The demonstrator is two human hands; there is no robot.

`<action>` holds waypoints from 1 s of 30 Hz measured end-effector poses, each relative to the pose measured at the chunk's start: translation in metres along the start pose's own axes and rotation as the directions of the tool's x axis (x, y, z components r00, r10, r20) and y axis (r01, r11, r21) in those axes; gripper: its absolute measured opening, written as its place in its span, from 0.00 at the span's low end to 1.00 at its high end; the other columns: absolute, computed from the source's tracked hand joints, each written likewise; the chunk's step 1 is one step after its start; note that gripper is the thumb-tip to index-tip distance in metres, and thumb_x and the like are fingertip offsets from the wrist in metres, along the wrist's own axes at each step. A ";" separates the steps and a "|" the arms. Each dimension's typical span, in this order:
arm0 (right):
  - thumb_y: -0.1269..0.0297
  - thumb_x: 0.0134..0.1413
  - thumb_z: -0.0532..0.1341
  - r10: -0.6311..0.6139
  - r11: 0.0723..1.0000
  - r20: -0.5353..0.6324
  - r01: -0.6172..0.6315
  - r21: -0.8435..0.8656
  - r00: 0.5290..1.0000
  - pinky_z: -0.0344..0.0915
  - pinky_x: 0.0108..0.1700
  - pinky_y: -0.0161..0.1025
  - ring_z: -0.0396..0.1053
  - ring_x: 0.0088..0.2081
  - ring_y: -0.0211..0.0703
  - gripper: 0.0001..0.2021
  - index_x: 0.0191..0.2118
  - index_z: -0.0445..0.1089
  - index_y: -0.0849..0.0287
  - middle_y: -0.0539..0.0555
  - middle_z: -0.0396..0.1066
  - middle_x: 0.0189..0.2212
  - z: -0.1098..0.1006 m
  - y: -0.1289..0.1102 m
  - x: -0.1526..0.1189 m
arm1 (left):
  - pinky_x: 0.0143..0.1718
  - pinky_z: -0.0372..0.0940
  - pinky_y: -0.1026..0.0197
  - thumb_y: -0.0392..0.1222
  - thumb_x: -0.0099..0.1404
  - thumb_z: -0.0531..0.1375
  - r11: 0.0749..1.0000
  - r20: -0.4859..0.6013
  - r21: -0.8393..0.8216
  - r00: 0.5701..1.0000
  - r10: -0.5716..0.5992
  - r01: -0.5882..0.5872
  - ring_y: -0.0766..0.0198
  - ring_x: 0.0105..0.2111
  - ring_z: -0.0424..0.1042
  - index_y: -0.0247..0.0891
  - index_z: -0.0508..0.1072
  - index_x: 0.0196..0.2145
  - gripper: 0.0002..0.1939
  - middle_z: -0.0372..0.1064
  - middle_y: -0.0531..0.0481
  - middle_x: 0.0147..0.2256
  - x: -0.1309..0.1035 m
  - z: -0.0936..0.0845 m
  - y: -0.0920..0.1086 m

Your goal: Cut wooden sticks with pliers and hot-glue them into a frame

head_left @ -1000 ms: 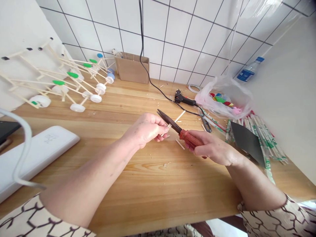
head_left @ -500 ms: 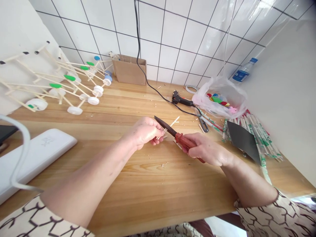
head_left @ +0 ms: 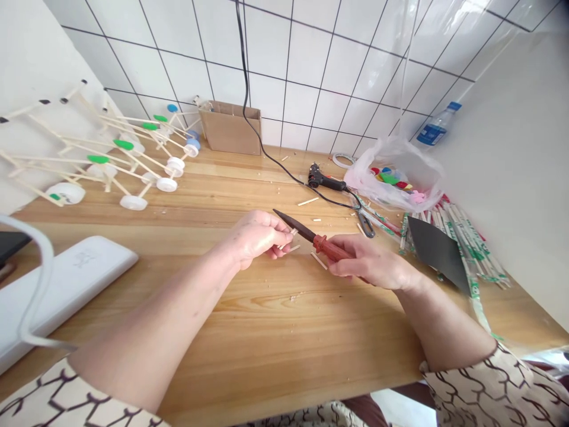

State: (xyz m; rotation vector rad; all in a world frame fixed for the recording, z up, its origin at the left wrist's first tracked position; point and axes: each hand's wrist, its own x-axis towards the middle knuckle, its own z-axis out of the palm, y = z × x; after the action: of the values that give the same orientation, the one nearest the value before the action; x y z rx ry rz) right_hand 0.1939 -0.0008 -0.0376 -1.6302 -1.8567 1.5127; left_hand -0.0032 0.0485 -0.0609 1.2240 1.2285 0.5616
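My left hand is closed, pinching short thin wooden sticks between thumb and fingers. Another short stick end shows below those fingers. My right hand wraps round the red handles of dark long-nose pliers, whose pointed jaws look closed and lie just beyond the left fingertips. On the table beyond the pliers rests a loose cut stick, with a smaller stick piece nearer. One more stick lies beside the red handles, partly under my right hand.
Stick-built frames with white wheels stand at left. A cardboard box, black glue gun and plastic bag of coloured pieces line the back. Wrapped stick bundles and a black sheet lie right; a white power bank lies left.
The stick that stuck out past the plier jaws has come apart and now lies farther back on the table. The pliers have shifted slightly left, and their handles have closed up.
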 end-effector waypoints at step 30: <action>0.64 0.47 0.59 -0.341 0.838 -0.718 -0.149 -0.524 0.606 0.62 0.32 0.37 0.68 0.28 0.42 0.07 0.26 0.72 0.60 0.53 0.73 0.25 -0.049 0.030 0.007 | 0.26 0.58 0.64 0.47 0.45 0.66 0.980 0.094 -0.080 0.978 0.188 -0.180 0.71 0.21 0.61 0.34 0.69 0.20 0.14 0.67 0.52 0.20 0.005 0.004 -0.011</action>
State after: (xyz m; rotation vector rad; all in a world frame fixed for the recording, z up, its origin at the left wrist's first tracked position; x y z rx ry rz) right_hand 0.2457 0.0257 -0.0431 -1.9040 -1.8011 0.0315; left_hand -0.0008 0.0474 -0.0730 1.2983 1.0083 0.6652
